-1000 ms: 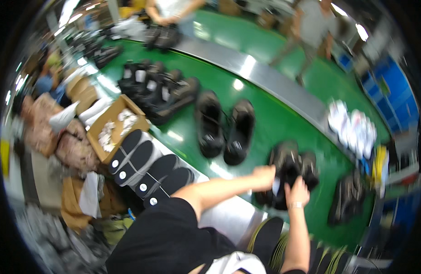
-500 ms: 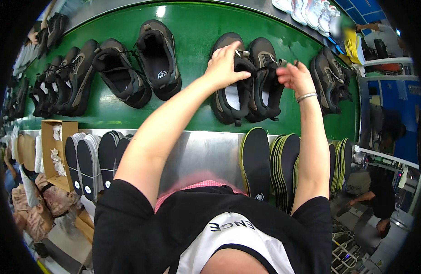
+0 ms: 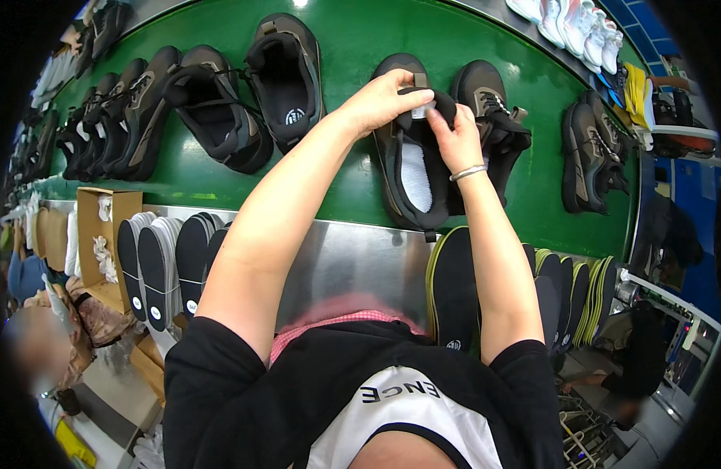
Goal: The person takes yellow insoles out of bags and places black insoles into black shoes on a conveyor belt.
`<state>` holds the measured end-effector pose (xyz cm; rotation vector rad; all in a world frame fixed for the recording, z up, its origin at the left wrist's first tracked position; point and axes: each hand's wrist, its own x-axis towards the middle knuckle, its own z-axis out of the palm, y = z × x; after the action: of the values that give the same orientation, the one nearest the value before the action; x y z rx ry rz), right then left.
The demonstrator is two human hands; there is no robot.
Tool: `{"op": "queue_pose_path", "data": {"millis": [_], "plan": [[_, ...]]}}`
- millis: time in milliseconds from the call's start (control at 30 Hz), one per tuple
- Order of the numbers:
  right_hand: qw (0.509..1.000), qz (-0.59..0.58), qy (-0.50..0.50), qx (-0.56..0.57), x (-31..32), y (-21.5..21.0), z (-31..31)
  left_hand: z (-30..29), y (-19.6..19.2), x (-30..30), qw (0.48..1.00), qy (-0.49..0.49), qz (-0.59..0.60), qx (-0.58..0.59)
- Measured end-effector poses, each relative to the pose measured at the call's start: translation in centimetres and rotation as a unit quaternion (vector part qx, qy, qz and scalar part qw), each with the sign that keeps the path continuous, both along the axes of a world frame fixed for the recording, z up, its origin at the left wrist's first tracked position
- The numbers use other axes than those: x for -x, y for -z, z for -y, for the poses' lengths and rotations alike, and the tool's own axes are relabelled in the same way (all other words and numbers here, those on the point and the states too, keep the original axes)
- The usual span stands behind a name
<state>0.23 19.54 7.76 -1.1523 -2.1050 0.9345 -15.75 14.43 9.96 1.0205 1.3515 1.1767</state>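
A dark brown and black sneaker point(image 3: 385, 168) lies toe-away on the green work surface point(image 3: 349, 184), its light lining showing inside. Both hands meet at its opening. My left hand point(image 3: 382, 102) is closed, thumb and fingers pinching the shoe's dark tongue point(image 3: 443, 106), which has a white label. From the other side my right hand point(image 3: 457, 141) grips the same tongue, thumb against the label. The matching sneaker point(image 3: 481, 86) rests just to the right, partly hidden behind my right hand and wrist.
More dark sneakers point(image 3: 286, 74) stand to the left, and another pair point(image 3: 586, 152) to the right. Along the near metal ledge are green-edged black insoles point(image 3: 452, 273), bundled black insoles point(image 3: 159, 273) and a cardboard box point(image 3: 128, 205) with crumpled paper. White shoes point(image 3: 579, 27) line the far right.
My right hand has moved left from beside the right sneaker onto the left sneaker's tongue. The tongue is now lifted between both hands, and the two sneakers sit farther apart.
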Motion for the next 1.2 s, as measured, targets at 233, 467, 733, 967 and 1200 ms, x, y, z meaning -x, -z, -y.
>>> {"op": "queue_pose_path", "data": {"millis": [233,467,733,967,1200], "plan": [[0.974,-0.151,0.031,0.169,0.1,2.6,-0.6,0.3,1.4,-0.3,0.995,-0.061,0.073,-0.014],[0.972,-0.158,0.032,0.171,0.5,2.6,-0.1,0.2,2.3,-0.1,0.994,-0.076,0.076,-0.011],[0.999,-0.040,0.015,0.026,-1.6,-1.4,2.6,2.3,-0.7,-2.3,0.896,-0.182,-0.346,-0.209],[0.982,0.168,0.083,0.020,-15.5,-6.5,14.0,7.4,0.0,-4.8,0.793,0.075,-0.577,-0.179],[0.886,0.452,0.090,0.046,-19.9,-2.9,24.4,4.6,-1.0,-4.2,0.907,0.064,-0.405,-0.100]]}}
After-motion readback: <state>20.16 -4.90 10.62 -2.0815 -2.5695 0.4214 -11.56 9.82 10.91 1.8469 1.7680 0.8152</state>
